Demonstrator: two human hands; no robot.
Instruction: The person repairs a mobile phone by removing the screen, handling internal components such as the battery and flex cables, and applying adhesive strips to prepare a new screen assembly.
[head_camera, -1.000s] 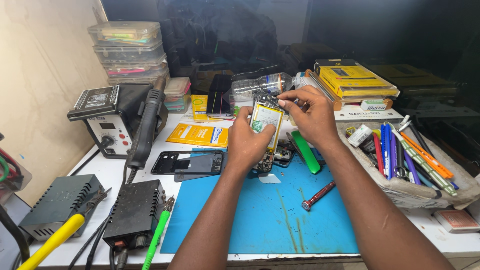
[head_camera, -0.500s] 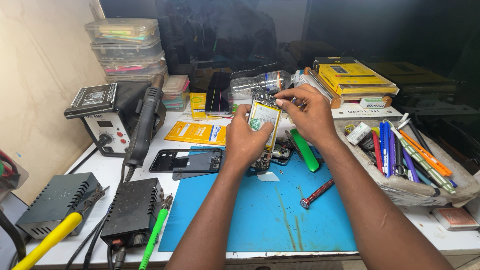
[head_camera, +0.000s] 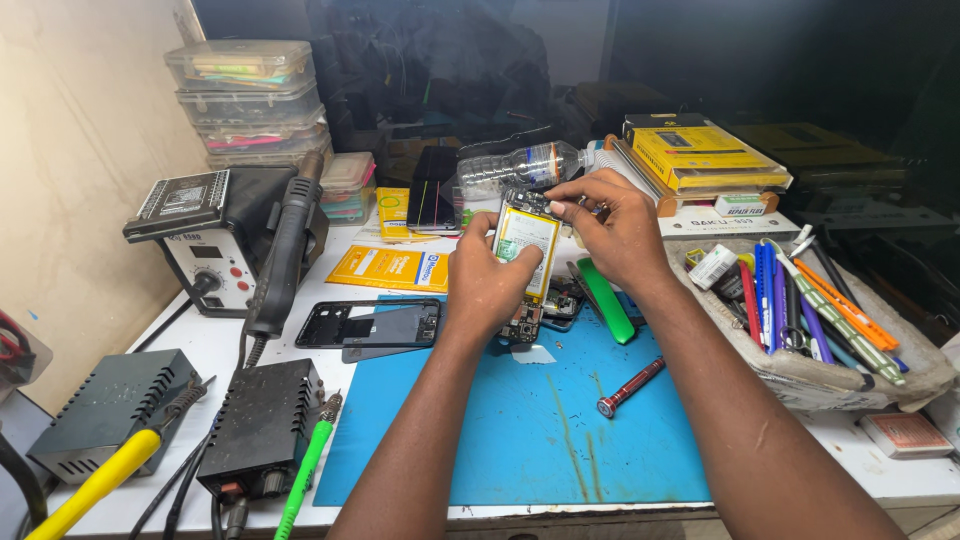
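A work mat (head_camera: 530, 440) lay at the tabletop's (head_camera: 200, 345) front edge, near its middle. Above the mat's rear part, an opened phone (head_camera: 527, 240) sat upright between the left grip (head_camera: 490, 285) and the right grip (head_camera: 615, 225). A screwdriver (head_camera: 630, 386) lay on the mat, right of the left forearm. A phone frame (head_camera: 370, 324) lay across the mat's left rear corner. Left of it stood a hot-air station (head_camera: 215, 240), with two power units (head_camera: 262, 425) toward the front left corner. A tray of tools (head_camera: 830, 375) sat along the right edge; stacked boxes (head_camera: 250, 100) stood at the rear left.
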